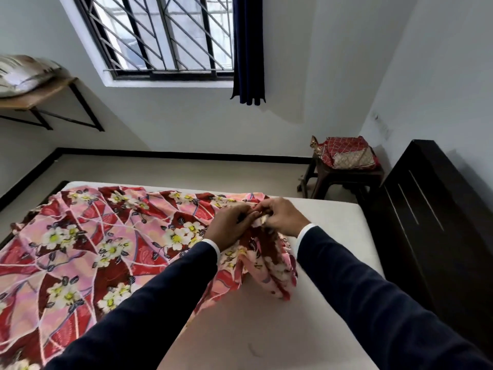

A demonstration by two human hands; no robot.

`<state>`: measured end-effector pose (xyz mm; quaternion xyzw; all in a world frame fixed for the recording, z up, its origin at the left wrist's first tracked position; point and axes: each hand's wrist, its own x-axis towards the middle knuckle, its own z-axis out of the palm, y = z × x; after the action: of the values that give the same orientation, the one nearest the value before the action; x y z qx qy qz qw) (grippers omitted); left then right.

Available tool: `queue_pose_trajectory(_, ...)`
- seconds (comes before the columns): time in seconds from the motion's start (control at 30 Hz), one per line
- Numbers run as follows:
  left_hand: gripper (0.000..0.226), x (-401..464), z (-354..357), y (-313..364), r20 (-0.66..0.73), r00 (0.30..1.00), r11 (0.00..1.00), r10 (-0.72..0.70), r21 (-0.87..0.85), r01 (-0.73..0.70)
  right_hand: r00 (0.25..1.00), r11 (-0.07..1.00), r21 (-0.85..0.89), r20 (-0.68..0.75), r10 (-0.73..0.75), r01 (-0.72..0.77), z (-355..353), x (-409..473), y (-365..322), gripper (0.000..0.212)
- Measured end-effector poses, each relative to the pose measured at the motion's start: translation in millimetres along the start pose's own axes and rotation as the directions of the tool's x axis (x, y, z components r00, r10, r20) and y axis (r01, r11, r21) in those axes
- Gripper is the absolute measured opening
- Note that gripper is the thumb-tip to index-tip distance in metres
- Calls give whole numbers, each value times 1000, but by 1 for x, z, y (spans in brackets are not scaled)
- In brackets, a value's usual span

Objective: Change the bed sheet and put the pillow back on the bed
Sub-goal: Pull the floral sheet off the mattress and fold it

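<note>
Floral bed sheet [88, 244] bunched at mid-mattress.
Both my left hand [231, 222] and right hand [282, 216] pinch its gathered edge; bare mattress [328, 231] lies right, pillow [21, 74] on the far-left shelf [40, 96].

Both arms are covered in long dark navy sleeves, the left sleeve [149, 300] and the right sleeve [373, 295], looks like a suit jacket or blazer in a smooth plain fabric. A thin strip of white shirt cuff peeks out at each wrist. The left hand [230, 225] and right hand [282, 216] are bare, no gloves.
</note>
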<state>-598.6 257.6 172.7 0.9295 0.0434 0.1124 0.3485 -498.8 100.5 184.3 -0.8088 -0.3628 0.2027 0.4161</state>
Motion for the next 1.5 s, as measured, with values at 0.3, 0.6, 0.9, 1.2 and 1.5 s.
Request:
queue_pose_trajectory(0.3,9,-26,-7,-42,85,978,966,-189,195,170,998,810,583,-36,-49,61,-50,-10,-5,7)
queue_pose_trajectory(0.6,17,-58,-34,-106,-164,911,910,-379,113,399,841,508,824,-446,307,251,-111,-15,18,13)
queue_pose_trajectory(0.9,41,-31,-32,-61,-121,964,960,-236,125,251,920,907,391,-279,276,-154,-40,-8,37,89)
queue_pose_trajectory(1.2,20,-15,-16,-5,29,997,947,68,312,-74,999,1000,0,23,-22,22,17,-6,-13,34)
queue_pose_trajectory(1.5,21,-9,-29,-19,103,957,778,270,562,-280,991,985,171,134,-27,4,-8,-19,-7,12)
